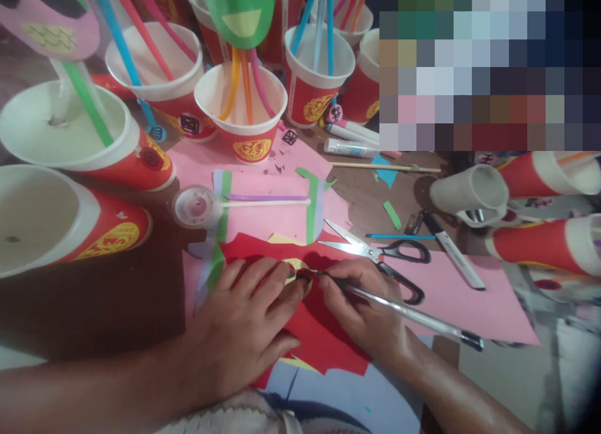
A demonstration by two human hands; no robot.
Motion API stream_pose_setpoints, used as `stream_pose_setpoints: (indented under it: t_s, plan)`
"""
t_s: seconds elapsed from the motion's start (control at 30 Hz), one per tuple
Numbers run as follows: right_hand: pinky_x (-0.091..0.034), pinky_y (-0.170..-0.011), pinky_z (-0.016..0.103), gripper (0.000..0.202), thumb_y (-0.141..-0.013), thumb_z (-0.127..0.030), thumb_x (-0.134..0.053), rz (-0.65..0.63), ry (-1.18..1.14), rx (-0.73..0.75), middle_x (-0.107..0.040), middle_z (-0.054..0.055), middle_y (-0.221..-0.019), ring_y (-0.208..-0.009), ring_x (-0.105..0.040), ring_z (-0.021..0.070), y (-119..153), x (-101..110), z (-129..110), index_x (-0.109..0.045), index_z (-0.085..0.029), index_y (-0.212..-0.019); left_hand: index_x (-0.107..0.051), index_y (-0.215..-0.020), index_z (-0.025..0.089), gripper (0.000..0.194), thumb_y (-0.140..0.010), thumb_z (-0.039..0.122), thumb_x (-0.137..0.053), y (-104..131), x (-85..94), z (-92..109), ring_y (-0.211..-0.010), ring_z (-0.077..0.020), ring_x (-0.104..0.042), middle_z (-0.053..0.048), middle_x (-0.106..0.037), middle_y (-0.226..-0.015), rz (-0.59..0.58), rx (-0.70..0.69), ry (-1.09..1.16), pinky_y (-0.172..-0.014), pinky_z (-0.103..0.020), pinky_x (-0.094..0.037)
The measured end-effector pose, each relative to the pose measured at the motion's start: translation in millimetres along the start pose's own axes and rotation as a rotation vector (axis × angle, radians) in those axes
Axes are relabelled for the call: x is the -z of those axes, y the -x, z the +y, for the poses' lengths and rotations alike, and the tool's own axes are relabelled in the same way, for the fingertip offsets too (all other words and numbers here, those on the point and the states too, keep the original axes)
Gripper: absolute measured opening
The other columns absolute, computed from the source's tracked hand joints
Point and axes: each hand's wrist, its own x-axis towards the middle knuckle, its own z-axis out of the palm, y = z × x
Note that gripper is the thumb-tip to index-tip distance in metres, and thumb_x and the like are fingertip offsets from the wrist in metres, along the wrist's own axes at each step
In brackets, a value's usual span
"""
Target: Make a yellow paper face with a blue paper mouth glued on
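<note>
Centrally, right hand [375, 330] pinches clear-barrelled pen [408, 311]; left hand [256, 318] spread on red paper [323, 337]. Paper likely light, flimsy, creasable; grip by edges.

Landmark cup [251, 139]: red-and-white paper, green paper face [245, 17] above
Tub [181, 210]: round, clear plastic, near side, left of cup
Stick [361, 166]: thin, pale, right of cup
Mug [448, 199]: plain white, farther right
</note>
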Motion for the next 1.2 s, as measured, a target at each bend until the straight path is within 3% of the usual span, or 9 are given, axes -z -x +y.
stream_pose_setpoints:
  t_s: [0.6,0.83,1.2]
  plan:
    - [-0.041,-0.041,0.021,0.011,-0.079,-0.017,-0.058,0.075,0.007,-0.005,-0.058,-0.004,-0.054,-0.043,-0.054,0.0099,1.8,0.6,-1.1,-0.052,-0.024,-0.073,-0.055,-0.119,0.019,0.042,-0.085,0.044,-0.048,-0.4,0.2,-1.0,-0.106,-0.0284,-0.045,-0.010,-0.056,-0.118,-0.012,-0.005,-0.019,-0.087,-0.045,-0.032]
    - [-0.043,-0.045,0.020,0.010,-0.079,-0.015,-0.059,0.002,-0.063,-0.025,-0.060,-0.004,-0.057,-0.048,-0.058,0.0099,-0.6,2.0,-1.1,-0.053,-0.022,-0.075,-0.056,-0.117,0.019,0.041,-0.086,0.044,-0.047,0.1,0.3,0.1,-0.107,-0.0287,-0.045,-0.010,-0.056,-0.119,-0.008,0.000,-0.008,-0.086,-0.045,-0.032]
    - [-0.043,-0.045,0.021,0.010,-0.081,-0.019,-0.059,-0.026,0.004,0.003,-0.060,-0.004,-0.058,-0.049,-0.057,0.0103,1.3,-0.4,-0.7,-0.052,-0.023,-0.076,-0.056,-0.118,0.019,0.042,-0.085,0.044,-0.049,-0.2,0.1,0.3,-0.106,-0.0284,-0.045,-0.010,-0.057,-0.117,-0.022,0.000,-0.024,-0.086,-0.045,-0.033]
